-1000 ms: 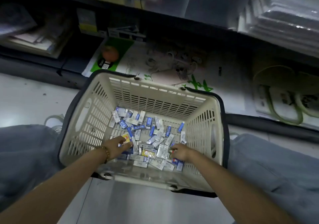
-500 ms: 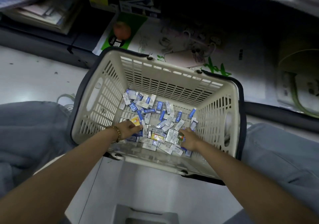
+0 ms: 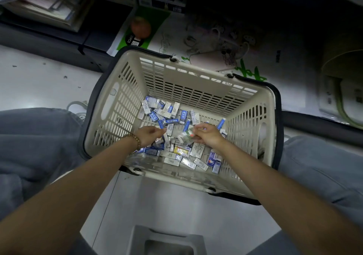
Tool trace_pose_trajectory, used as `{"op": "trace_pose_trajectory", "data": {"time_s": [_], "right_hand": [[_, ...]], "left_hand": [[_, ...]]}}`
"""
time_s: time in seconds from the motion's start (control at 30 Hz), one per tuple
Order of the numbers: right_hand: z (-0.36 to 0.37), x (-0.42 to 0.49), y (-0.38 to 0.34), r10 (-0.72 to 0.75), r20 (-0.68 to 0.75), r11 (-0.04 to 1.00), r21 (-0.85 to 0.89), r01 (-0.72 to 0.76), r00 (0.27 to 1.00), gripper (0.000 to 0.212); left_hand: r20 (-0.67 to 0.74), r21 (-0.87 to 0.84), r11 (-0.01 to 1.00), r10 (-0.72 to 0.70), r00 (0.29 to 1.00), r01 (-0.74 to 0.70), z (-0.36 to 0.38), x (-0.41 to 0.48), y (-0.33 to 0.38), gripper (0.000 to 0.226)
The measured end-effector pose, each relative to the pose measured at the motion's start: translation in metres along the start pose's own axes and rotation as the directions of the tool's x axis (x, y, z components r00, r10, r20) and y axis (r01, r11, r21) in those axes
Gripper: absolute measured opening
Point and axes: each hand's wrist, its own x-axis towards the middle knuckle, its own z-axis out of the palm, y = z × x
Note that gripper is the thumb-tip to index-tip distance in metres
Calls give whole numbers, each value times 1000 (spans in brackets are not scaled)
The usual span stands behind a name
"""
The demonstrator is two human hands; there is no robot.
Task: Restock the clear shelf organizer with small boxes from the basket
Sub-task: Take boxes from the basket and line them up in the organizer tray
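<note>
A cream plastic basket (image 3: 117, 105) with dark handles stands on the floor between my knees. Several small blue-and-white boxes (image 3: 170, 113) lie loose on its bottom, with one yellow box (image 3: 179, 150) among them. Both hands are inside the basket. My right hand (image 3: 206, 135) pinches a small white box with a green and red print (image 3: 185, 135), lifted a little above the pile and blurred. My left hand (image 3: 148, 136), with a bead bracelet at the wrist, hovers over the pile with fingers loosely curled; nothing shows in it. The clear shelf organizer is out of view.
A low dark shelf edge (image 3: 59, 38) runs behind the basket, with flat printed packages (image 3: 216, 44) and stacked paper goods (image 3: 39, 5) on it. A grey stool top (image 3: 167, 241) lies at the bottom edge. My knees in grey trousers flank the basket.
My right hand has lifted a small box off the pile toward the middle. My left hand has let go of the yellow-marked box and risen. The view has tilted further down.
</note>
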Motion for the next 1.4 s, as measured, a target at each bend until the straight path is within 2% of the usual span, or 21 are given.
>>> {"op": "trace_pose_trajectory", "data": {"time_s": [0.1, 0.17, 0.2, 0.27, 0.37, 0.43, 0.5, 0.57, 0.67, 0.73, 0.8, 0.83, 0.9, 0.97, 1.03, 1.1, 1.17, 1.2, 1.27, 1.33, 1.4], "right_hand": [[36, -6, -26, -6, 186, 978, 204, -32, 982, 23], [53, -6, -30, -27, 233, 975, 220, -26, 972, 21], [56, -5, -27, -21, 245, 985, 171, -22, 969, 25], [53, -2, -16, 54, 287, 996, -78, -32, 956, 33], [39, 7, 7, 226, 391, 846, -532, 18, 892, 39], [32, 14, 11, 175, 372, 829, -555, 67, 912, 44], [27, 21, 6, 41, 264, 921, -384, 66, 964, 54], [20, 27, -1, -57, 140, 941, -322, 100, 988, 56], [12, 35, -6, -112, 107, 926, -350, 143, 988, 44], [14, 36, -5, -100, 102, 922, -366, 131, 990, 32], [20, 34, 1, -46, 154, 872, -476, 115, 987, 27], [25, 33, 8, 6, 209, 810, -575, 118, 978, 30], [37, 29, 21, 105, 280, 681, -720, 136, 954, 44], [45, 28, 31, 144, 288, 657, -743, 126, 947, 53], [48, 30, 36, 129, 282, 695, -710, 116, 951, 51], [48, 32, 33, 42, 228, 803, -587, 103, 973, 38], [43, 36, 23, -144, 38, 869, -472, 144, 989, 33], [38, 41, 18, -238, -42, 842, -506, 185, 970, 38], [27, 51, 10, -290, -14, 723, -658, 209, 957, 56], [20, 57, 8, -188, 100, 615, -764, 196, 977, 63], [21, 58, 14, -183, 86, 554, -814, 175, 979, 56]], "left_hand": [[-25, -269, 962, 44, 999, -49, -1, -6, 8, 37], [-74, -354, 931, 68, 995, -90, -6, -12, 12, 28], [-124, -352, 929, 76, 989, -115, -12, -15, 13, 23], [-259, -340, 929, 60, 964, -149, -27, -18, 12, 18], [-390, -381, 906, 22, 921, -183, -55, -22, 12, 17], [-405, -413, 887, 25, 914, -208, -68, -25, 13, 18], [-387, -477, 852, 18, 922, -217, -75, -25, 12, 16], [-374, -506, 838, 0, 927, -204, -76, -25, 11, 16], [-378, -381, 915, -24, 926, -132, -73, -24, 6, 48], [-337, -353, 930, -29, 941, -98, -69, -24, 2, 56], [-271, -423, 903, -45, 962, -77, -65, -24, -1, 30], [-236, -465, 884, -65, 969, -54, -63, -24, -1, 23], [-181, -484, 875, -96, 979, -4, -61, -24, -2, 27], [-145, -506, 862, -110, 983, 21, -59, -23, -1, 36], [-119, -578, 815, -130, 984, 37, -57, -22, 0, 33], [-113, -598, 800, -142, 983, 47, -57, -20, -1, 31], [-101, -584, 809, -151, 983, 64, -55, -18, -2, 39], [-97, -586, 808, -154, 983, 68, -55, -16, -3, 32], [-95, -607, 791, -169, 981, 77, -52, -13, -3, 19], [-96, -606, 790, -187, 978, 92, -51, -12, -2, 31], [-88, -601, 791, -205, 975, 113, -52, -10, -3, 53]]}}
